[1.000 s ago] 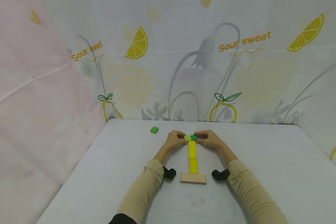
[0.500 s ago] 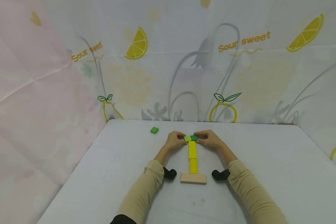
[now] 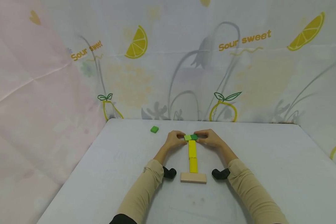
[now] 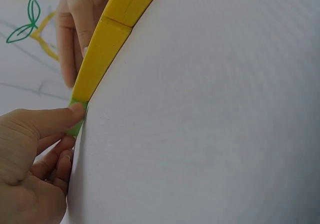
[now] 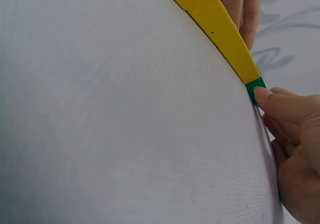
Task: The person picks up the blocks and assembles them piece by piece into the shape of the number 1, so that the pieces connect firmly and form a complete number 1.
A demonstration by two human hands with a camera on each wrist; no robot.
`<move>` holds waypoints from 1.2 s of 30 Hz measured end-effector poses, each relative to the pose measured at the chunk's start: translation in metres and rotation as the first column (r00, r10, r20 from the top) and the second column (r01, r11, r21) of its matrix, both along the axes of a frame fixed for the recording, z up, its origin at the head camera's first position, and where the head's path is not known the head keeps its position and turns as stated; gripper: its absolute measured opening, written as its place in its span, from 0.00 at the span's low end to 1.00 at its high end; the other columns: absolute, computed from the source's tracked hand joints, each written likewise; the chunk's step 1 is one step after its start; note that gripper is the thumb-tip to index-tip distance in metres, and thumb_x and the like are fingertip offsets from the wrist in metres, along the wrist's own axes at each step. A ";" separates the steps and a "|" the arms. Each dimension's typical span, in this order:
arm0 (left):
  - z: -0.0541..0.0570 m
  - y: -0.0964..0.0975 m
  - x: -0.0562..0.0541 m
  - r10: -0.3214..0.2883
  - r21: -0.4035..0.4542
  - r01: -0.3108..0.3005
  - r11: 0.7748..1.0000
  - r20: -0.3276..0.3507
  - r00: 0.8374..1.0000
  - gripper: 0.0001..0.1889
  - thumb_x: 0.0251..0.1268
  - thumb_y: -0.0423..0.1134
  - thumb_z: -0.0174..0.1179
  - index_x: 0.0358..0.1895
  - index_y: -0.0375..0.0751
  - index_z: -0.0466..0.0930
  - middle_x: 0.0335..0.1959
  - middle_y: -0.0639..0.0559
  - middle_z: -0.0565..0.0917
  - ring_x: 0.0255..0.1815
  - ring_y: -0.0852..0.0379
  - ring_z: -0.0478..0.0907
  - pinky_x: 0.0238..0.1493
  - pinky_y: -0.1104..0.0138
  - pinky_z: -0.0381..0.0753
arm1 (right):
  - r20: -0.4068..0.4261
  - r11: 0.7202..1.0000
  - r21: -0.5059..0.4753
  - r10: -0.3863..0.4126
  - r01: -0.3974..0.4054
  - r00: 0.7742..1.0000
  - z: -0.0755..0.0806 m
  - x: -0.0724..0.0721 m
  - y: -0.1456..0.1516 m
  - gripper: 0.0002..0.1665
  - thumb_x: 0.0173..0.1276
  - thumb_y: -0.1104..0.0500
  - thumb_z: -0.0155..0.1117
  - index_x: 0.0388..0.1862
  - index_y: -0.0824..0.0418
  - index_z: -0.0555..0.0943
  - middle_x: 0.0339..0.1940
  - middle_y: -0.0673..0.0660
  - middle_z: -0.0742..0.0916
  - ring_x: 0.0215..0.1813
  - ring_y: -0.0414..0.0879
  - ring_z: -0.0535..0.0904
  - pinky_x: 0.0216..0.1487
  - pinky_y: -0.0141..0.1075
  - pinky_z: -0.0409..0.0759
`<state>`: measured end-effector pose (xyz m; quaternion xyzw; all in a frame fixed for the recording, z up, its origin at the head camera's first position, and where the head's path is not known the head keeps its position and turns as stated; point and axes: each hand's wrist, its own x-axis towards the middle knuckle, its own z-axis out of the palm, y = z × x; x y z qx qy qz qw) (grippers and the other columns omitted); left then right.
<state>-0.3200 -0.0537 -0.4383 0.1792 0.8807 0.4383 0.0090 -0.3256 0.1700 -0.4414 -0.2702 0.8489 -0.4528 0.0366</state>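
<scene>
My left hand [image 3: 175, 139] pinches a light green block [image 3: 187, 137] between thumb and fingers. From the other side my right hand [image 3: 210, 138] pinches a dark green block [image 3: 194, 137]. The two green blocks lie side by side, across the far end of a line of two yellow blocks [image 3: 192, 148]. A plain wooden block [image 3: 193, 178] lies crosswise at the near end of that line. In the left wrist view the thumb presses the light green block [image 4: 75, 129]; in the right wrist view the other thumb presses the dark green one [image 5: 254, 89].
A loose green block [image 3: 154, 129] lies at the back left of the white table [image 3: 268, 161]. Black wrist mounts [image 3: 169, 173] jut inward from both sleeves. Behind the table hangs a patterned cloth [image 3: 162, 81].
</scene>
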 end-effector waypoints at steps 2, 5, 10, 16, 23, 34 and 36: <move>0.000 0.000 -0.001 0.001 0.000 -0.001 1.000 0.000 1.000 0.20 0.48 0.34 0.70 0.48 0.31 0.82 0.44 0.41 0.84 0.43 0.49 0.77 0.45 0.64 0.76 | -0.005 1.000 0.005 0.002 -0.002 1.000 0.003 0.002 -0.001 0.25 0.61 0.68 0.64 0.56 0.77 0.74 0.55 0.72 0.79 0.62 0.67 0.69 0.63 0.57 0.63; -0.001 0.000 -0.002 0.004 0.005 -0.004 1.000 0.001 1.000 0.20 0.48 0.34 0.70 0.47 0.31 0.82 0.43 0.41 0.84 0.42 0.49 0.77 0.44 0.65 0.76 | 0.000 1.000 0.006 0.010 -0.010 1.000 0.017 0.012 -0.005 0.24 0.61 0.70 0.62 0.56 0.80 0.72 0.54 0.75 0.78 0.61 0.69 0.69 0.63 0.58 0.63; 0.000 0.000 -0.001 0.004 0.009 -0.004 1.000 0.003 1.000 0.20 0.48 0.33 0.70 0.47 0.31 0.82 0.43 0.41 0.84 0.42 0.49 0.77 0.45 0.65 0.76 | 0.015 1.000 0.003 0.021 -0.021 1.000 0.034 0.025 -0.008 0.24 0.60 0.72 0.61 0.55 0.82 0.71 0.54 0.76 0.77 0.61 0.70 0.69 0.62 0.57 0.64; -0.002 0.000 -0.003 -0.008 0.003 0.008 1.000 -0.005 1.000 0.20 0.48 0.34 0.70 0.47 0.31 0.82 0.43 0.41 0.84 0.43 0.49 0.78 0.45 0.65 0.76 | 0.012 1.000 -0.004 0.025 -0.025 1.000 0.033 0.026 -0.008 0.24 0.61 0.73 0.61 0.55 0.82 0.71 0.54 0.77 0.77 0.61 0.70 0.69 0.62 0.57 0.64; -0.003 0.000 -0.002 -0.002 0.021 0.002 1.000 -0.001 1.000 0.20 0.47 0.34 0.71 0.47 0.31 0.83 0.42 0.41 0.84 0.42 0.49 0.78 0.45 0.65 0.76 | 0.030 1.000 -0.016 0.023 -0.023 0.999 0.034 0.027 -0.008 0.24 0.61 0.73 0.60 0.55 0.83 0.70 0.55 0.78 0.76 0.61 0.70 0.68 0.61 0.57 0.65; -0.002 0.000 -0.002 0.001 0.037 -0.001 0.999 0.007 1.000 0.19 0.47 0.34 0.71 0.46 0.32 0.83 0.42 0.41 0.84 0.43 0.49 0.79 0.45 0.65 0.77 | 0.024 1.000 -0.007 0.005 -0.005 1.000 0.024 0.020 -0.006 0.24 0.61 0.72 0.60 0.56 0.82 0.71 0.55 0.76 0.76 0.61 0.69 0.69 0.61 0.57 0.65; -0.001 0.001 -0.002 0.001 0.035 -0.001 0.999 0.011 1.000 0.19 0.48 0.34 0.71 0.46 0.32 0.83 0.42 0.41 0.84 0.43 0.49 0.78 0.45 0.65 0.77 | 0.016 1.000 -0.005 -0.001 0.001 1.000 0.015 0.013 -0.004 0.24 0.62 0.71 0.61 0.56 0.80 0.71 0.56 0.75 0.77 0.61 0.68 0.69 0.62 0.56 0.65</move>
